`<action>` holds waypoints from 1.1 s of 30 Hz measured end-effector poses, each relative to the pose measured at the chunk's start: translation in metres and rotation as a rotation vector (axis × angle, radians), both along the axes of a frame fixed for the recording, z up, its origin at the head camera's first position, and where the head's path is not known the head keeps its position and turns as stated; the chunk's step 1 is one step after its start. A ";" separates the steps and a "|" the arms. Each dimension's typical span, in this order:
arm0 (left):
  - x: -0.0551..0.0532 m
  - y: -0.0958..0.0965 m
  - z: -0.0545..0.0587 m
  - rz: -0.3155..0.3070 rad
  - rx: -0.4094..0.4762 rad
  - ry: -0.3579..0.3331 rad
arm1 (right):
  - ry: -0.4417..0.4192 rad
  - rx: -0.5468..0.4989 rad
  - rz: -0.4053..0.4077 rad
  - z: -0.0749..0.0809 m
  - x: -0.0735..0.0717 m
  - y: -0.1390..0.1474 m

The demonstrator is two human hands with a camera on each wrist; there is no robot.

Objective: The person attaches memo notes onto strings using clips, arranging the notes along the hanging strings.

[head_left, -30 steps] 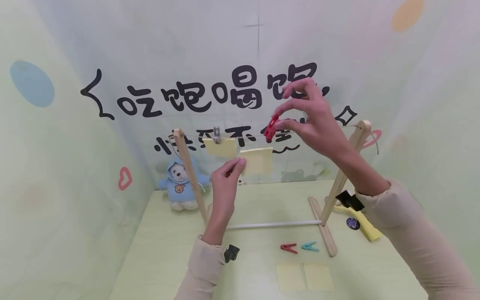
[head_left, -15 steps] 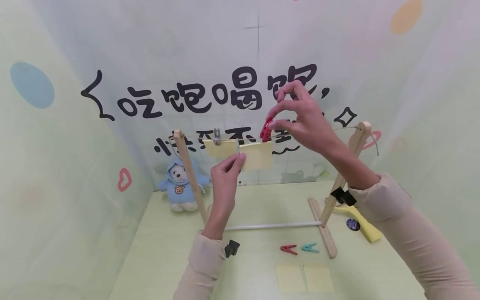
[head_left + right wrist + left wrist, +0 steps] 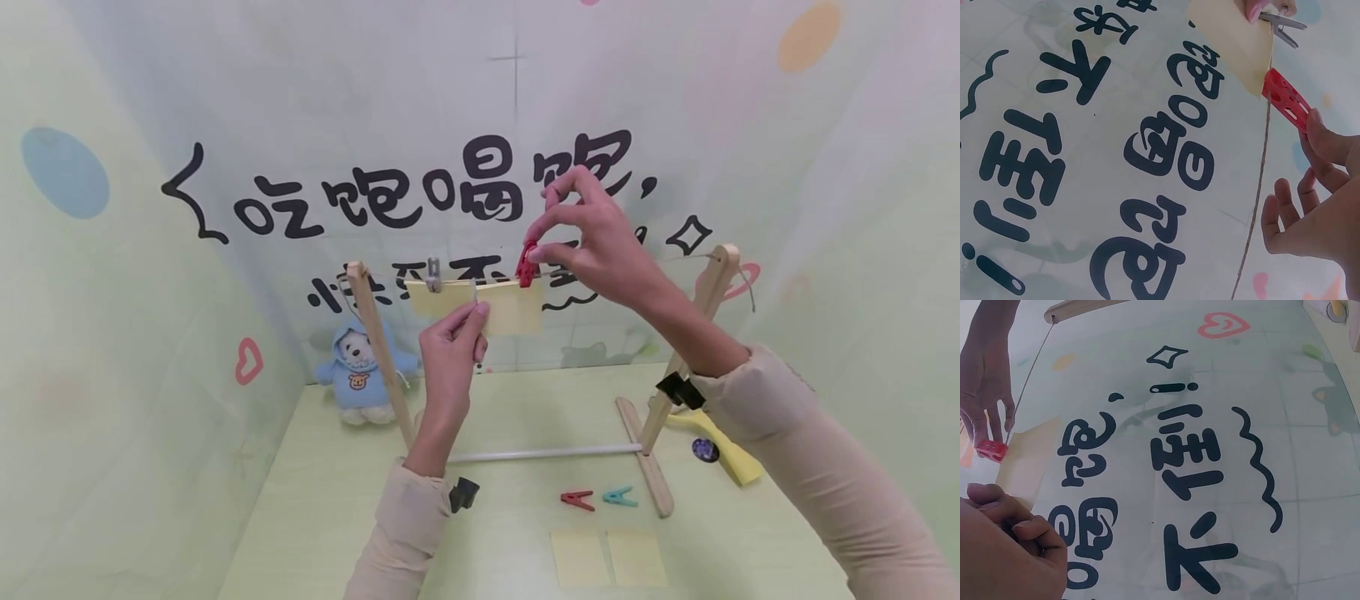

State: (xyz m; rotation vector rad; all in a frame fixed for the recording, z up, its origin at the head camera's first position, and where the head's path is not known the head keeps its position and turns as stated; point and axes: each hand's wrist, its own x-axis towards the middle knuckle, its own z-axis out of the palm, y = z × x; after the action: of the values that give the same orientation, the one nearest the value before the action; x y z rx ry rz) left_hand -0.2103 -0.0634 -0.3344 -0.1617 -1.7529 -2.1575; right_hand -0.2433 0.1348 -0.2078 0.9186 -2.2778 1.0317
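Note:
A cord (image 3: 1263, 162) runs between two wooden posts. My left hand (image 3: 448, 358) pinches the left edge of a pale yellow paper note (image 3: 516, 313), holding it up against the cord. In my right hand (image 3: 603, 246), a red clothespin (image 3: 526, 268) is pinched between thumb and index finger. Its tip sits on the cord at the note's top edge, near the right corner; the right wrist view shows this too. A grey clothespin (image 3: 433, 275) on the cord bears another yellow note (image 3: 437, 298), partly behind the left hand.
On the table lie a dark red clothespin (image 3: 577, 499), a teal clothespin (image 3: 620, 495) and two yellow notes (image 3: 581, 558). A blue-hooded plush toy (image 3: 362, 379) sits behind the left post (image 3: 381, 354). Right of the right post (image 3: 722, 267) lies a yellow object (image 3: 731, 454).
My left hand has raised the note to the cord. The right hand has moved left and slightly down, bringing the red clothespin onto the note's top edge.

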 end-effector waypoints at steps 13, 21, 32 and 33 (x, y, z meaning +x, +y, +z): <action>0.001 0.001 0.005 -0.011 0.000 0.031 | 0.009 0.066 -0.002 -0.001 -0.001 -0.010; 0.002 -0.002 0.007 -0.019 -0.003 0.026 | 0.027 0.109 0.001 0.000 -0.001 -0.015; 0.002 -0.004 0.006 -0.032 -0.006 0.002 | -0.075 0.132 -0.009 -0.001 0.001 -0.014; 0.002 -0.004 0.006 -0.031 -0.006 0.000 | -0.074 0.133 -0.010 -0.002 0.001 -0.014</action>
State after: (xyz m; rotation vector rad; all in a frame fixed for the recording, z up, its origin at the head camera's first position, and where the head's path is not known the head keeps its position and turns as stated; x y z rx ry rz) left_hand -0.2082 -0.0674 -0.3288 -0.1915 -1.7689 -2.1742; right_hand -0.2425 0.1205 -0.2094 0.9351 -2.4347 0.9341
